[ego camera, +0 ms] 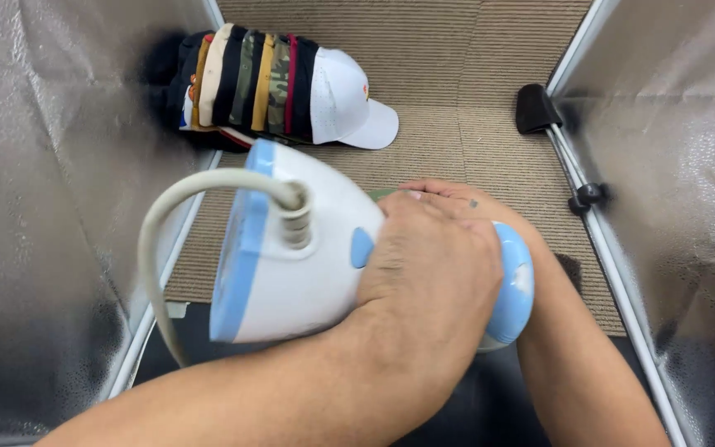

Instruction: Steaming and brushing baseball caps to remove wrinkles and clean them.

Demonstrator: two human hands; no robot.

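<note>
A white and light-blue handheld garment steamer (291, 248) is held low over a ribbed beige carpet (457, 99), in the middle of the view, between two silvery reflective panels (43, 207) that stand to either side in white frames. The left hand (428, 277) is wrapped over the steamer's body, its grip closed around the casing just beside an oval blue button (362, 247). The right hand (448, 192) is mostly hidden behind the left one; only its knuckles and forearm are seen, lying against the steamer near its rounded blue end (513, 285), and whether its grip is closed on anything cannot be told. A pale grey cord (155, 240) rises from a ribbed collar on the steamer's top and loops down toward the left. Well apart, at the far left corner of the carpet, a nested row of caps (250, 83) lies on its side, a white cap (349, 103) foremost. A black clip (535, 108) sits on the right frame.
</note>
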